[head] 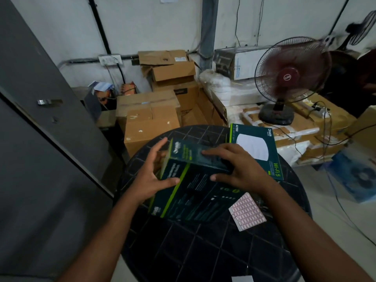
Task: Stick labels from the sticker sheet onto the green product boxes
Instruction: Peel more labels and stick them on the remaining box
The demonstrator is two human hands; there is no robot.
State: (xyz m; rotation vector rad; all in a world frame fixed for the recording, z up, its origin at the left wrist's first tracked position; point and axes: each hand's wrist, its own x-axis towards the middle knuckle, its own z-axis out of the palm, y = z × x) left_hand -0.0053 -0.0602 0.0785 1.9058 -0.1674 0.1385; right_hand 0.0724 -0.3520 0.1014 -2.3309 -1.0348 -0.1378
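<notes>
— What sort of place is this?

— A storeroom or stock room. Brown cardboard cartons (150,117) are stacked against the bare white wall (154,23), some with open flaps.

— What else shows it?

— Right of the cartons, wrapped white bundles (227,92) lie in a pile, and a red pedestal fan (289,76) stands on taped parcels. Cables (237,21) hang loose down the wall above the fan. Left of the cartons there is a wall socket (110,60) and a grey metal door (40,102).
</notes>
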